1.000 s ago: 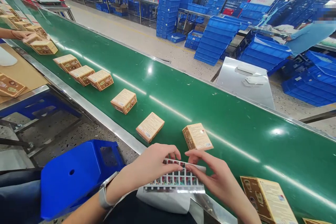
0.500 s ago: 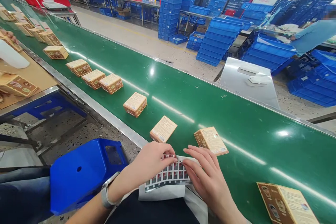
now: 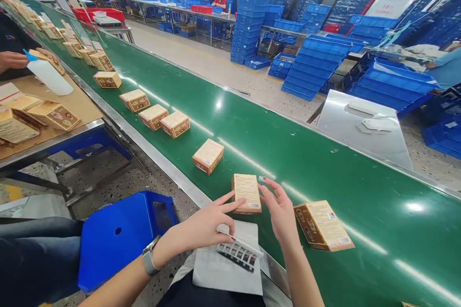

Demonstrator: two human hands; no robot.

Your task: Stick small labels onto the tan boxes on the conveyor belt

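My left hand point(image 3: 203, 223) pinches a sheet of small stickers point(image 3: 239, 253) over my lap, its edge curled up. Two stretched fingers of that hand rest on a tan and brown cardboard box point(image 3: 248, 184) lying on the green conveyor belt. Beside this box's right edge is my right hand point(image 3: 283, 213), with a small shiny sticker point(image 3: 261, 179) at its fingertips. To the right lies another box point(image 3: 324, 225), tilted, with a similar sticker on its printed face.
More boxes point(image 3: 208, 156) sit along the belt point(image 3: 252, 120) toward the far left. A blue stool point(image 3: 115, 244) stands at my left. Beyond it, a co-worker's hand point(image 3: 16, 60) is near a white bottle point(image 3: 52, 76) on a table. Blue crates point(image 3: 252, 24) are stacked across the belt.
My right hand has left the sheet with a sticker and moved up to the box. My left fingers now reach onto that box while still holding the sheet. The view has shifted.
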